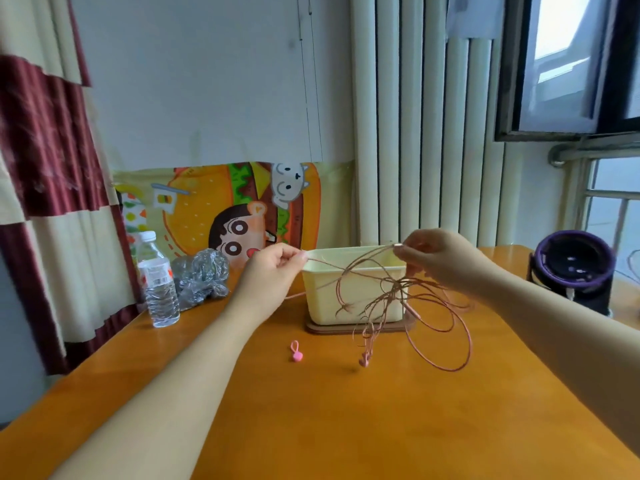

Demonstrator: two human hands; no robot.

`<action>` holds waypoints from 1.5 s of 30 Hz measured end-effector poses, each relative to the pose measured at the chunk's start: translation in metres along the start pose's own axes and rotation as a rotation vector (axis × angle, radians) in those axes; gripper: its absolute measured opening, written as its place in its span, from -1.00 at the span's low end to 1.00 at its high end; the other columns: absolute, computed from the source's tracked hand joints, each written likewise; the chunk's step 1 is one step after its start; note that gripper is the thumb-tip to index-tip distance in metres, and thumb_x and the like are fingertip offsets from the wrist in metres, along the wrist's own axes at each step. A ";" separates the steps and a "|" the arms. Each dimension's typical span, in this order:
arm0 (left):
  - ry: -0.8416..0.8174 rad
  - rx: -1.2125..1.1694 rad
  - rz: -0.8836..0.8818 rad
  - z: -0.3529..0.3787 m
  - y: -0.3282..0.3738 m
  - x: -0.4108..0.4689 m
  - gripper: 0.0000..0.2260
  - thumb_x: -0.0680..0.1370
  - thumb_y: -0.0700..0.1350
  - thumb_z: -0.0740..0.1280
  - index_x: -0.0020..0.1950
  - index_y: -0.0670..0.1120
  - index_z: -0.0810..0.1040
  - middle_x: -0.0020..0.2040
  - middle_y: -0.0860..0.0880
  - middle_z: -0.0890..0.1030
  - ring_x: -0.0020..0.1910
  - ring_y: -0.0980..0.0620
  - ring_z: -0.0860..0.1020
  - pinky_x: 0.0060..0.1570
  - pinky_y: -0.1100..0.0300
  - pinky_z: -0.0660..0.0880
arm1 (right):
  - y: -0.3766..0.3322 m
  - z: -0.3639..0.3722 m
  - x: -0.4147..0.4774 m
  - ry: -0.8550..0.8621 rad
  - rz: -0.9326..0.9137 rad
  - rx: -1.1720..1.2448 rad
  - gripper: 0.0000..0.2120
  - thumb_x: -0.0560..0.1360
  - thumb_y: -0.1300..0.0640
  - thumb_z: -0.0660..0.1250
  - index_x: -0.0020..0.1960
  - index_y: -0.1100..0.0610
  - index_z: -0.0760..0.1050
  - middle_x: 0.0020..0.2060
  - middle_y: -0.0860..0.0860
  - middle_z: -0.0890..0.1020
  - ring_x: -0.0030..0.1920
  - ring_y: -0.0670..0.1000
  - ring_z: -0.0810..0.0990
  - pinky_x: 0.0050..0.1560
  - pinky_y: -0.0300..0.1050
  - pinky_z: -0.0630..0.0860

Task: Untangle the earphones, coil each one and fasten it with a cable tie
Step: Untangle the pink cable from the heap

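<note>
- Our earphones hang in the air between our two hands, in front of the cream bin and above the orange table.
- Our left hand pinches one strand between thumb and forefinger. Our right hand pinches what looks like a metal plug end, its other fingers curled.
- The cable is thin and pink, snarled in the middle, with wide loops sagging to the right.
- The earbuds dangle lowest, near the tabletop; we cannot tell whether they touch it.
- A pink cable tie lies on the table left of them, apart from the tangle.
- How many earphones make up the knot is hard to make out.
</note>
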State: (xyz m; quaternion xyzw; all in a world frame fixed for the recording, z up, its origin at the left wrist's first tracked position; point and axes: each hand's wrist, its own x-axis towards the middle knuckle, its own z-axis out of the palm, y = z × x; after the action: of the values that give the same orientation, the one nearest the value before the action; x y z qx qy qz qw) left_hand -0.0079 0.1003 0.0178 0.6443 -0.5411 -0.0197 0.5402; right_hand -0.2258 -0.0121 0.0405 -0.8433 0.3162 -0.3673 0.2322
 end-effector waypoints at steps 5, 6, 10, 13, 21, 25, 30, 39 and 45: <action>0.060 0.084 -0.076 -0.014 -0.024 -0.005 -0.83 0.60 0.00 0.22 -0.03 -0.04 0.55 -0.11 0.00 0.61 -0.08 0.08 0.55 -0.17 0.26 0.43 | 0.010 -0.005 0.002 0.111 0.053 -0.008 -0.72 0.58 0.02 0.22 -0.06 0.18 0.60 -0.42 0.00 0.52 -0.42 0.00 0.40 -0.40 -0.18 0.33; 0.069 0.111 -0.095 -0.017 -0.030 -0.007 -0.83 0.61 0.01 0.21 -0.01 -0.04 0.55 -0.10 0.02 0.60 -0.07 0.08 0.54 -0.19 0.29 0.42 | 0.014 -0.006 0.001 0.118 0.080 -0.011 -0.70 0.59 0.02 0.20 -0.07 0.19 0.61 -0.46 0.02 0.49 -0.45 -0.01 0.37 -0.43 -0.18 0.29; 0.063 0.205 -0.189 -0.029 -0.052 -0.011 -0.80 0.61 0.00 0.20 0.07 -0.08 0.53 -0.10 0.03 0.56 -0.09 0.05 0.52 -0.21 0.22 0.40 | 0.026 -0.009 -0.006 0.060 0.232 -0.059 -0.62 0.59 -0.04 0.18 -0.12 0.23 0.60 -0.48 0.03 0.44 -0.43 0.00 0.40 -0.41 -0.18 0.34; 0.069 0.244 -0.279 -0.037 -0.068 -0.013 -0.78 0.62 -0.02 0.19 0.11 -0.13 0.52 -0.05 -0.06 0.57 -0.07 -0.04 0.55 -0.05 0.09 0.48 | 0.034 -0.012 -0.005 0.050 0.419 0.289 -0.58 0.58 -0.08 0.19 -0.09 0.28 0.55 -0.48 0.02 0.36 -0.40 0.01 0.42 -0.21 -0.07 0.56; 0.152 0.095 -0.549 -0.046 -0.086 -0.018 -0.74 0.63 -0.07 0.19 0.21 -0.20 0.48 -0.20 -0.05 0.46 -0.23 -0.01 0.51 0.11 -0.09 0.54 | 0.024 -0.020 -0.008 0.198 0.263 0.011 -0.58 0.58 -0.12 0.17 -0.09 0.20 0.60 -0.32 -0.02 0.48 -0.35 -0.04 0.38 -0.37 -0.17 0.29; -0.013 0.257 -0.488 -0.041 -0.085 -0.022 -0.75 0.62 -0.06 0.21 0.20 -0.16 0.53 -0.06 -0.03 0.53 0.00 -0.07 0.52 0.09 0.01 0.48 | 0.013 -0.008 -0.005 0.103 0.210 0.126 -0.69 0.61 0.03 0.16 0.04 0.20 0.60 -0.28 -0.04 0.49 -0.31 0.01 0.45 -0.35 -0.15 0.39; -0.169 0.387 -0.358 -0.020 -0.071 -0.024 -0.83 0.60 -0.10 0.25 0.15 -0.05 0.55 0.17 -0.01 0.54 0.06 0.06 0.46 0.03 0.20 0.38 | -0.006 0.003 0.000 -0.060 0.292 0.629 -0.72 0.63 0.09 0.12 0.07 0.22 0.55 -0.38 0.04 0.45 -0.36 -0.04 0.38 -0.30 -0.19 0.32; -0.806 0.642 0.001 0.070 -0.030 -0.053 -0.57 0.51 0.10 0.31 0.37 0.09 0.41 0.34 0.03 0.47 0.33 0.02 0.39 0.42 -0.10 0.16 | -0.035 0.014 0.007 -0.019 0.281 0.592 -0.75 0.61 0.01 0.18 0.02 0.06 0.61 -0.18 -0.04 0.72 -0.32 -0.07 0.36 -0.31 -0.21 0.27; -0.787 0.677 0.030 0.084 -0.033 -0.072 -0.77 0.57 -0.08 0.24 0.19 -0.01 0.57 0.12 0.01 0.60 0.17 0.01 0.47 0.25 0.09 0.32 | -0.014 0.005 -0.004 0.018 0.311 0.649 -0.72 0.63 0.07 0.13 0.08 0.20 0.55 -0.15 0.07 0.65 -0.21 0.01 0.55 -0.21 -0.17 0.47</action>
State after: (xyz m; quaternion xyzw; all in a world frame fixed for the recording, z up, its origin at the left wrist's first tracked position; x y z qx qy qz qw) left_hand -0.0665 0.0898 -0.0815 0.7188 -0.6886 -0.0767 0.0573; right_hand -0.2189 0.0008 0.0441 -0.6643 0.3096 -0.4164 0.5381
